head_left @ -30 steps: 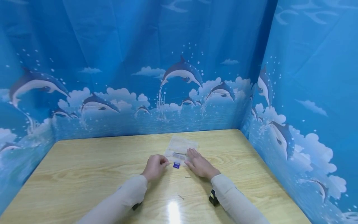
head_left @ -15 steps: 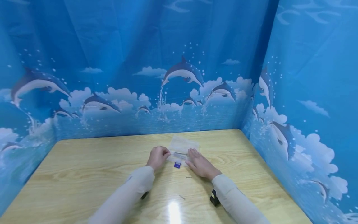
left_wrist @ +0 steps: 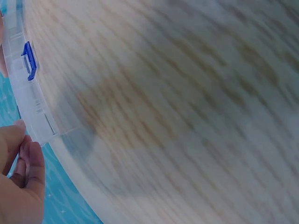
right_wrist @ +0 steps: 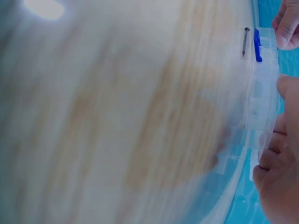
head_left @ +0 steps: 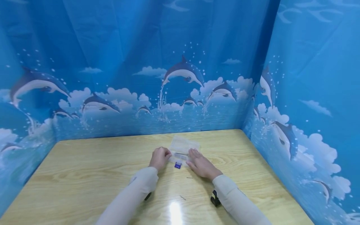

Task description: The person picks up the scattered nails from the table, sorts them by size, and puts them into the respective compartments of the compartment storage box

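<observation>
A clear plastic box [head_left: 180,157] lies on the table with its lid [head_left: 184,145] folded back and its blue latch [head_left: 177,165] toward me. My left hand [head_left: 159,158] is at the box's left end, thumb and fingertips close together at the rim; I cannot tell whether something small is between them. With my right hand [head_left: 203,165] I hold the box's right end, the thumb at its near side and the fingers farther back. One nail [right_wrist: 245,42] lies just in front of the latch in the right wrist view. Dividers show through the box wall [left_wrist: 35,107] in the left wrist view.
Another nail [head_left: 182,197] lies closer to me on the wooden table [head_left: 92,175]. A blue dolphin-print curtain [head_left: 126,78] rises behind the table and along its right side. Black wrist gear [head_left: 215,198] shows under the right sleeve.
My left hand has moved forward and slightly right, from beside the latch to the left end of the box. My right hand, the box and the nails have stayed in place.
</observation>
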### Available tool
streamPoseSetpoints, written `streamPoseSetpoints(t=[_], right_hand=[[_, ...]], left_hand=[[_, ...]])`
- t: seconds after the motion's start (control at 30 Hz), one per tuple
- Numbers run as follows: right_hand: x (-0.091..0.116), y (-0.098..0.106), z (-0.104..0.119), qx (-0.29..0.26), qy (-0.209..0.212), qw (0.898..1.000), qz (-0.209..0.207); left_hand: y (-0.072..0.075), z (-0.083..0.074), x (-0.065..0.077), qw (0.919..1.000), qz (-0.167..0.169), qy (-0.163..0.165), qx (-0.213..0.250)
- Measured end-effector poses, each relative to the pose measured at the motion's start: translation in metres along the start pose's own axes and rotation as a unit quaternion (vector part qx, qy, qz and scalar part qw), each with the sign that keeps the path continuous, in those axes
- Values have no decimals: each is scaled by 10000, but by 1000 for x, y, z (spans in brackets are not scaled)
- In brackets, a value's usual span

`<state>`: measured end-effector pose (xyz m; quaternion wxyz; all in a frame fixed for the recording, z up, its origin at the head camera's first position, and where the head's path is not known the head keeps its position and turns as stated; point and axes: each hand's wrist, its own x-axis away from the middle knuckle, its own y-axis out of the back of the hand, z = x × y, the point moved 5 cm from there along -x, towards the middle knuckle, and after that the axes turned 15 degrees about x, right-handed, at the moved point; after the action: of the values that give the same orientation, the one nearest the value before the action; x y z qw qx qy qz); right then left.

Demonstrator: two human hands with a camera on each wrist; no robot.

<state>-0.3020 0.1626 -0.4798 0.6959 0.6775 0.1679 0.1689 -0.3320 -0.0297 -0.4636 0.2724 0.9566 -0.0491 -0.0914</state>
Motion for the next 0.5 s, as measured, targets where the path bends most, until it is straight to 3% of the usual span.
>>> streamPoseSetpoints(t=[0.23,0.5], right_hand=[[1,1,1,-74,-39,10000,0],[0,0,0,11,-7,10000,-2]], left_hand=[[0,-1,2,9998,-113,157,13],[-1,2,0,9997,-242,87,46]])
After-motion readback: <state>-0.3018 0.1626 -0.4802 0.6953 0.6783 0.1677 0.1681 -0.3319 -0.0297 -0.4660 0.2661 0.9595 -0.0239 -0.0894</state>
